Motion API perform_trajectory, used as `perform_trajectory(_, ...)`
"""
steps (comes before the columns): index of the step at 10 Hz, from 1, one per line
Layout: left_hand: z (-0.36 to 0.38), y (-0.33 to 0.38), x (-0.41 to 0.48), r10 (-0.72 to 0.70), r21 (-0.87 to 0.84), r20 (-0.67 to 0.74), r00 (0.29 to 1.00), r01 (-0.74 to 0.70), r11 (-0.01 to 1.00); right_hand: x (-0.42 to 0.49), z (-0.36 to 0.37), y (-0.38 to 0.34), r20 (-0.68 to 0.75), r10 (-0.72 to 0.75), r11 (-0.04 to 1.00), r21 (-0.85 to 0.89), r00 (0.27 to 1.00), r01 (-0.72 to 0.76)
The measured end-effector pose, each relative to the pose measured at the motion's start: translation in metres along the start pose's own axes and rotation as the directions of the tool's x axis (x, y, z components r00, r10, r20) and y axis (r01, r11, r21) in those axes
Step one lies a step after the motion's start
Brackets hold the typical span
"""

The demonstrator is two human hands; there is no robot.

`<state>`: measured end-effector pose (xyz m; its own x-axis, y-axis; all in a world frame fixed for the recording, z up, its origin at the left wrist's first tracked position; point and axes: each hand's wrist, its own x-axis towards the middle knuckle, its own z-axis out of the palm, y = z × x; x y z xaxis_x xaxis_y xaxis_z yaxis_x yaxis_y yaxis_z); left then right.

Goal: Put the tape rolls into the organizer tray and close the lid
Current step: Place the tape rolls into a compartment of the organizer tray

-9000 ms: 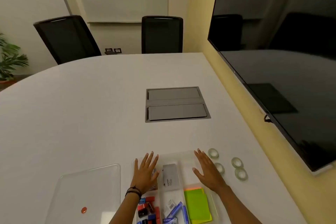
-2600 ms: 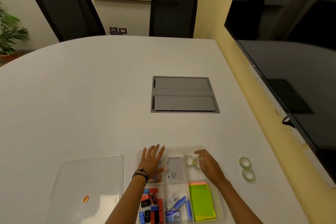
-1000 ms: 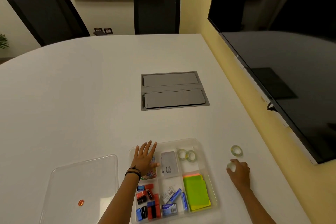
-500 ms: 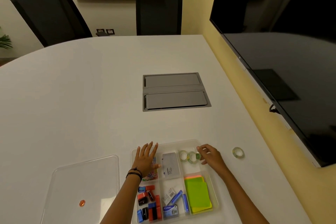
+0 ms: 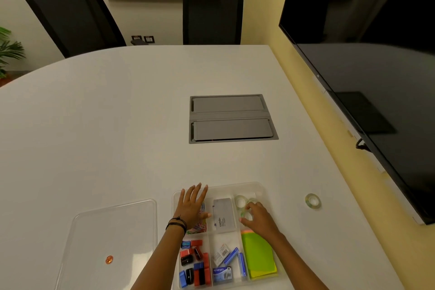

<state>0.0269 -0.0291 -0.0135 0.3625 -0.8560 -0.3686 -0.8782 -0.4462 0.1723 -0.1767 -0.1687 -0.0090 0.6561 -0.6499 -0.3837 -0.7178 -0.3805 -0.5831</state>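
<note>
- Head view, only cam. White table [image 5: 117,125] w/ clear organizer tray [image 5: 261,187] at the near edge, in front of the person.
- Left hand [image 5: 191,207] lies flat, palm down, on the tray's far-left compartment; fingers straight and slightly spread, tips reaching the tray's far rim, thumb out toward the grey box [image 5: 223,215]. Dark bands on the wrist. Holds nothing.
- Right hand [image 5: 259,219] sits in the far-right compartment, fingers curled down over a tape roll [image 5: 246,215]; thumb and fingertips seem closed on it, but the roll is clear and partly hidden, so can't tell if it's a firm pinch or just touch.
- Two more tape rolls in the same compartment, just beyond the hand: one [image 5: 240,201] at left, one [image 5: 253,200] beside it, part hidden by the knuckles.
- Last tape roll [image 5: 312,201] lies flat on the table, right of the tray, well apart from it.
- Clear lid [image 5: 113,226] lies flat on the table left of the tray, near but apart; small orange dot [image 5: 109,259] on it.
- Near tray compartments: red/blue/black small items [image 5: 195,263] at left, staple boxes [image 5: 222,263] mid, green sticky notes [image 5: 259,256] at right, under the right forearm.
- Further off: grey cable hatch [image 5: 231,118] set in the table, two black chairs [image 5: 211,16] at the far side, big dark screen [image 5: 376,66] on the right wall.
</note>
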Motion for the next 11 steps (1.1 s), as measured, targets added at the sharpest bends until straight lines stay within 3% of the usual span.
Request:
perform_trajectory(4, 0.001, 0.0, 0.0, 0.006, 0.006, -0.005, 1.0, -0.006, 1.0, 0.004, -0.003, 0.001, 0.047, -0.005, 1.0, -0.026, 0.999, 0.006)
perform_trajectory(6, 0.002, -0.001, 0.001, 0.006, 0.006, -0.004, 1.0, -0.006, 1.0, 0.002, -0.053, 0.008, -0.078, -0.069, 0.953, 0.291, 0.995, 0.089)
perform_trajectory(7, 0.002, -0.001, 0.001, 0.004, 0.013, -0.01, 1.0, -0.004, 1.0, 0.001, -0.076, 0.025, -0.205, 0.002, 0.926, 0.37, 0.979, 0.076)
perform_trajectory(9, 0.001, 0.0, 0.0, 0.006, 0.009, -0.007, 1.0, -0.006, 1.0, 0.0, -0.1, 0.083, -0.481, 0.194, 0.964, 0.255, 0.855, -0.076)
perform_trajectory(11, 0.0, 0.0, -0.001, 0.003, 0.02, -0.002, 1.0, -0.003, 1.0, 0.004, -0.11, 0.119, -0.338, 0.437, 0.884, 0.33, 0.834, -0.33)
